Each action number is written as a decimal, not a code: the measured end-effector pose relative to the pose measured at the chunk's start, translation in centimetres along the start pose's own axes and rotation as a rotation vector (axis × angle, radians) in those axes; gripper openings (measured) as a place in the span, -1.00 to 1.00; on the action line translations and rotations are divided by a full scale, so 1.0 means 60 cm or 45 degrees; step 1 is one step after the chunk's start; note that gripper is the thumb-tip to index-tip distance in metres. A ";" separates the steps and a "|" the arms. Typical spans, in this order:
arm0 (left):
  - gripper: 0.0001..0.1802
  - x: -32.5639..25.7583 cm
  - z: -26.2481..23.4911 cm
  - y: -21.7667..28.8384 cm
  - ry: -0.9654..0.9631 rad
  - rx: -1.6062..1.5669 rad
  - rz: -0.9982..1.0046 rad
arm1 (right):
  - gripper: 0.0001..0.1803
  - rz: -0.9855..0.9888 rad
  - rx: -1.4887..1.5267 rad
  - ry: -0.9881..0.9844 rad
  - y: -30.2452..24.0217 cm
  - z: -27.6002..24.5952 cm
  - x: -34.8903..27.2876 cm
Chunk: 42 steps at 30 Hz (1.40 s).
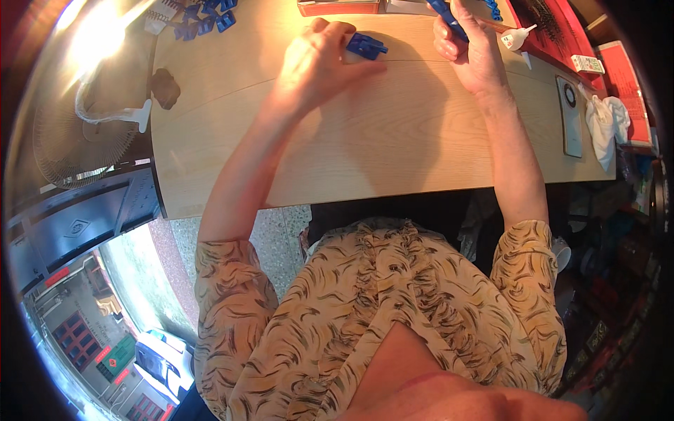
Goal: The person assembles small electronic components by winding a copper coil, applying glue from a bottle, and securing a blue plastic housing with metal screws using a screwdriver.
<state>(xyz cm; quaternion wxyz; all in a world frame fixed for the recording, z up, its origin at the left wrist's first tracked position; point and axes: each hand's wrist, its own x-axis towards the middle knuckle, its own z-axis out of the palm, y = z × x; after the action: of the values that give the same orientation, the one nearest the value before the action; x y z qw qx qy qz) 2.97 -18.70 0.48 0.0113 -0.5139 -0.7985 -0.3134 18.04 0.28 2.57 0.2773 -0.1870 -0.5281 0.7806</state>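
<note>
My left hand (314, 64) is over the far middle of the wooden table (372, 154), with the thumb stretched out and apart from the bent fingers. Between thumb and fingers sits a small blue plastic piece (365, 46) with a narrow end pointing right; whether the fingertips touch it I cannot tell. Farther right, my right hand (479, 56) is raised and closed around a long blue plastic piece (448, 19), the thumb pressed along it. The upper end of that piece runs to the picture's top edge.
Several blue pieces (203, 17) lie at the far left by a bright lamp (95, 31). A red-sided box (337, 7) stands at the back. At right are a red tray (544, 31), white squeeze bottle (516, 37), phone (570, 116) and white cloth (602, 126). A fan (88, 133) stands left.
</note>
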 end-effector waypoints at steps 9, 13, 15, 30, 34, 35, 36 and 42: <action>-0.43 -0.002 0.010 -0.019 -0.062 -0.001 0.039 | -0.81 -0.004 0.084 -0.149 0.004 0.006 -0.005; -0.43 0.003 -0.007 -0.012 -0.110 -0.143 0.030 | -0.70 0.069 -0.122 -0.074 0.007 0.007 -0.005; -0.44 0.000 -0.027 -0.010 -0.202 -0.421 -0.171 | -0.55 0.023 -0.249 -0.060 0.005 0.012 -0.010; -0.52 0.010 -0.038 -0.063 0.103 -2.577 -0.397 | -0.84 -0.544 -0.678 -0.120 -0.011 0.046 -0.068; -0.49 0.013 -0.028 -0.060 0.113 -2.634 -0.515 | -0.82 -0.549 -0.777 -0.109 -0.011 0.051 -0.071; -0.49 0.013 -0.028 -0.057 0.110 -2.636 -0.518 | -0.82 -0.580 -0.799 -0.124 -0.009 0.053 -0.070; -0.51 0.012 -0.028 -0.053 0.120 -2.590 -0.560 | -0.81 -0.611 -0.822 -0.139 -0.006 0.054 -0.069; -0.57 0.010 -0.033 -0.046 0.093 -2.514 -0.604 | -0.79 -0.581 -0.869 -0.130 -0.002 0.052 -0.068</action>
<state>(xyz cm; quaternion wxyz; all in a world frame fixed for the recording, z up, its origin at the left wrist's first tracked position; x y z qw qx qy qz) -0.17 -19.98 0.92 -0.4562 -0.1120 -0.2633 -0.8426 19.43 -4.52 3.84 0.3387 -0.1075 -0.7975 0.4876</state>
